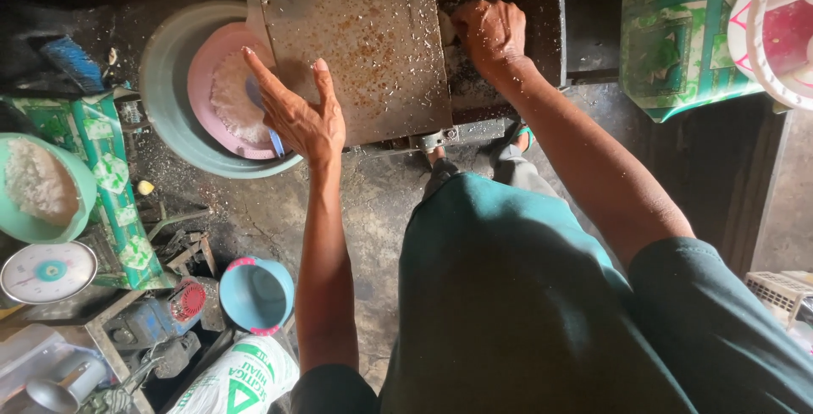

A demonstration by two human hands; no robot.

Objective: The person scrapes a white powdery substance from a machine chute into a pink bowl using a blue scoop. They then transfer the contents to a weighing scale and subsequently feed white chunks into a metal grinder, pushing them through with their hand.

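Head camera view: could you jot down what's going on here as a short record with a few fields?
Left hand: open, fingers spread, resting on the edge of the rusty metal plate
Right hand: pressed down into the dark machine opening, what it holds is hidden
Under the plate: pink basin with white shreds, inside a grey tub
Far left: green bowl of white shreds, weighing scale
Floor: blue bowl

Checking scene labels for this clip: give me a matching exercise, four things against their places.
1. pink plastic basin
2. small blue plastic bowl
3. round white weighing scale
4. right hand

A. floor, beside the left forearm
B. inside the grey tub
C. in the machine's dark opening
D. lower left, below the green bowl of white shreds

Pairs: 1-B, 2-A, 3-D, 4-C
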